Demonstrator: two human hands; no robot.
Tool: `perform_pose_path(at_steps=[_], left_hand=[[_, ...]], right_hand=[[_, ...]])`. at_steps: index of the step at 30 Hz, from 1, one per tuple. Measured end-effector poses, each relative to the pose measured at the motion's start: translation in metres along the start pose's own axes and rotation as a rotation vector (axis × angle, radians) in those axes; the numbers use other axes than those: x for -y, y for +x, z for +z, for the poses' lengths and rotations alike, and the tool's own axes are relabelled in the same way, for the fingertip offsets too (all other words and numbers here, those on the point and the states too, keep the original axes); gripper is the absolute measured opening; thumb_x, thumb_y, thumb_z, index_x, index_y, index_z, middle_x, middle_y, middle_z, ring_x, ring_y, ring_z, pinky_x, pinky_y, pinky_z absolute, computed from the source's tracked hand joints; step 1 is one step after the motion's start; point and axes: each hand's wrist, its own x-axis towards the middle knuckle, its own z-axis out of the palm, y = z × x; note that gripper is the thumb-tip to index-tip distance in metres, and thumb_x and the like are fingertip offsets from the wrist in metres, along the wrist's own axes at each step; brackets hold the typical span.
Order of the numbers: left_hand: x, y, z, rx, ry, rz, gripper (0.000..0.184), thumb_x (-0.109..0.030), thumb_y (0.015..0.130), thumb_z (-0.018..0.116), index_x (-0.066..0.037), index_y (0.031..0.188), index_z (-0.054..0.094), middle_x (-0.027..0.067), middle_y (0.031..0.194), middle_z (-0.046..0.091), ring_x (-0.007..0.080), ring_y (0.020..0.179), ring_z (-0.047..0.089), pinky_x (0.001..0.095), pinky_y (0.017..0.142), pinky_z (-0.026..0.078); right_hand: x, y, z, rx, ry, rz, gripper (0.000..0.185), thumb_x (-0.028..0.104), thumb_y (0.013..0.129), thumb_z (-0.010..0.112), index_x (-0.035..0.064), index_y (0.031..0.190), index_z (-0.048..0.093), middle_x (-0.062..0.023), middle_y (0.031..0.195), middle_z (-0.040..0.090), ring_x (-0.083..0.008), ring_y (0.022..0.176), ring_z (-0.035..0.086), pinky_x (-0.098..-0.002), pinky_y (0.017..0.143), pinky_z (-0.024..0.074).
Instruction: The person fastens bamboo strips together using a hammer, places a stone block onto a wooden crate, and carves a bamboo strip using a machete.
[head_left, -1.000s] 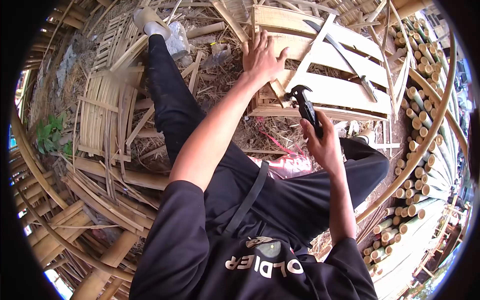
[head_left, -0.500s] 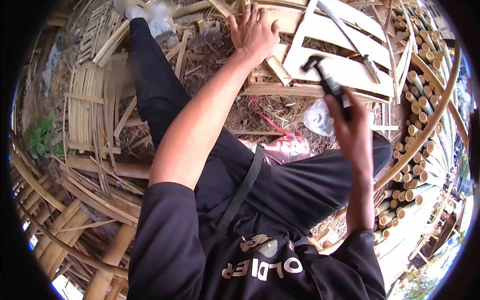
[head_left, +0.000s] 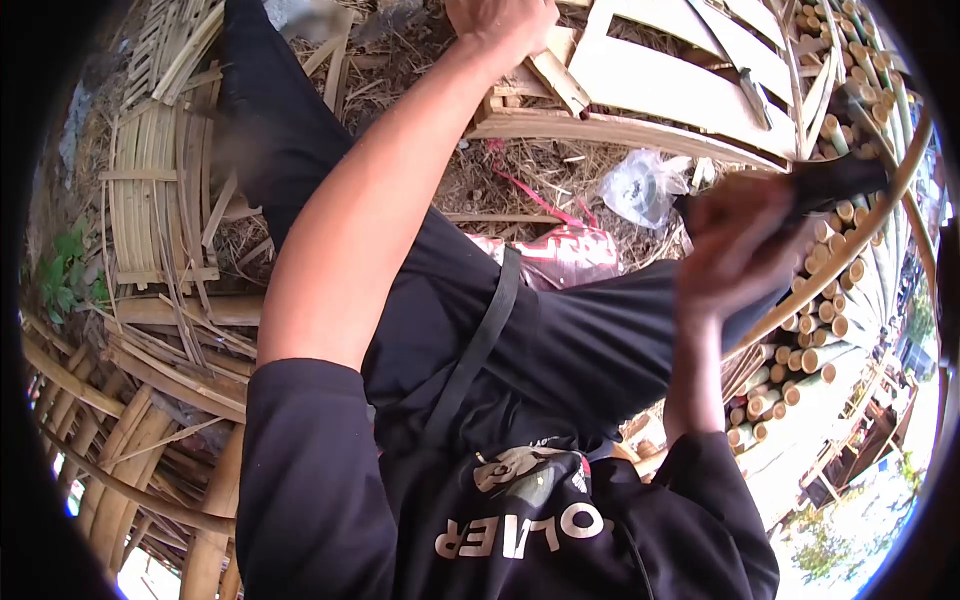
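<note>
My left hand (head_left: 503,28) is at the top edge, beside the left end of a wooden slatted frame (head_left: 680,85); its fingers are mostly cut off by the view. Just below it, a short wood block (head_left: 560,84) juts from the frame's corner. My right hand (head_left: 740,240), smeared by motion, is closed around a black hammer (head_left: 840,180) and raised over my bent knee. The hammer's dark shape points to the right, its details blurred. A long curved blade with a handle (head_left: 752,95) lies across the frame's pale boards.
A clear plastic bag (head_left: 640,190) and a red-and-white packet (head_left: 570,257) lie between the frame and my legs. Stacked bamboo poles (head_left: 800,350) stand right, behind a curved bamboo strip (head_left: 880,220). Slatted bamboo panels (head_left: 155,210) lie left, above bamboo poles (head_left: 210,500).
My right hand has swung the hammer right and away from the frame. The view has shifted, so the frame and my left hand sit higher, and the left fingers are now largely out of view.
</note>
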Motion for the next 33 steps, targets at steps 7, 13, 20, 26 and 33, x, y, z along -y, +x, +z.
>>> perform_pose_path(at_steps=[7,13,20,26,33], left_hand=[[0.011,-0.004,0.013,-0.046,0.042,-0.059,0.049,-0.038,0.101,0.046,-0.008,0.138,0.056,0.0119,0.152,0.048,0.0233,0.15,0.03,0.0611,0.12,0.011],[-0.002,0.004,-0.005,-0.028,0.105,-0.032,0.054,-0.037,0.101,0.043,-0.005,0.144,0.05,0.0121,0.157,0.042,0.0244,0.151,0.026,0.0594,0.121,0.011],[-0.007,0.007,-0.011,-0.022,-0.033,-0.047,0.045,-0.034,0.1,0.047,-0.006,0.135,0.054,0.0132,0.15,0.048,0.0266,0.146,0.034,0.0591,0.119,0.016],[-0.004,-0.002,-0.02,-0.016,-0.108,-0.034,0.036,-0.026,0.096,0.054,-0.011,0.129,0.058,0.0122,0.143,0.053,0.0271,0.144,0.036,0.0595,0.115,0.019],[0.004,0.004,-0.003,0.043,0.116,0.039,0.05,-0.032,0.103,0.046,-0.003,0.144,0.045,0.0125,0.157,0.041,0.0259,0.148,0.032,0.0615,0.116,0.015]], right_hand=[[0.006,-0.015,-0.004,0.19,-0.242,0.189,0.023,0.019,0.103,0.056,-0.0039,0.106,0.058,-0.0073,0.068,0.054,-0.0114,0.055,0.048,-0.0273,0.049,0.037],[-0.033,-0.049,0.013,0.434,-0.581,0.104,0.012,0.012,0.102,0.055,0.0,0.105,0.056,-0.0106,0.069,0.049,-0.0211,0.062,0.05,-0.0366,0.059,0.0438],[-0.031,-0.043,0.02,0.199,-0.474,0.043,0.023,0.022,0.103,0.057,-0.0007,0.099,0.054,-0.0143,0.067,0.056,-0.0205,0.051,0.05,-0.0344,0.049,0.0406],[-0.039,-0.057,0.013,0.29,-0.206,0.528,0.024,0.024,0.104,0.059,0.0001,0.105,0.054,-0.0087,0.07,0.06,-0.0153,0.055,0.055,-0.0301,0.05,0.0431],[-0.037,0.019,0.004,0.317,-0.043,0.571,0.015,0.016,0.096,0.067,0.0017,0.096,0.063,0.0006,0.069,0.059,-0.0058,0.06,0.054,-0.0235,0.053,0.0406]])
